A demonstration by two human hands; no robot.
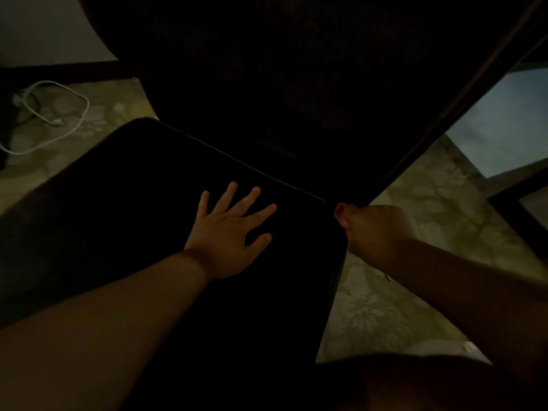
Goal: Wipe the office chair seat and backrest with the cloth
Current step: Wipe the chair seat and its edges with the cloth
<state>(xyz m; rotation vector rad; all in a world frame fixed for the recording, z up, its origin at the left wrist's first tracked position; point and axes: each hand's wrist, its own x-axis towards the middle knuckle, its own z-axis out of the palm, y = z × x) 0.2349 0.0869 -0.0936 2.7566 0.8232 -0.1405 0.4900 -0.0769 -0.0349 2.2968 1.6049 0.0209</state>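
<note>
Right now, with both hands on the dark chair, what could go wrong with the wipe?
No cloth is visible: the left hand lies flat and bare on the seat, so it may wipe nothing. The right hand curls at the seat's corner; the chair could shift. The white cable on the floor might snag it.

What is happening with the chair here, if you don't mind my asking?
A person is leaning over a dark office chair in dim light. The left hand lies flat with fingers spread on the seat. The right hand is curled at the seat's back right corner, just below the backrest; what it grips is too dark to tell. No cloth is clearly visible. A white cable lies on the floor to the left.
</note>
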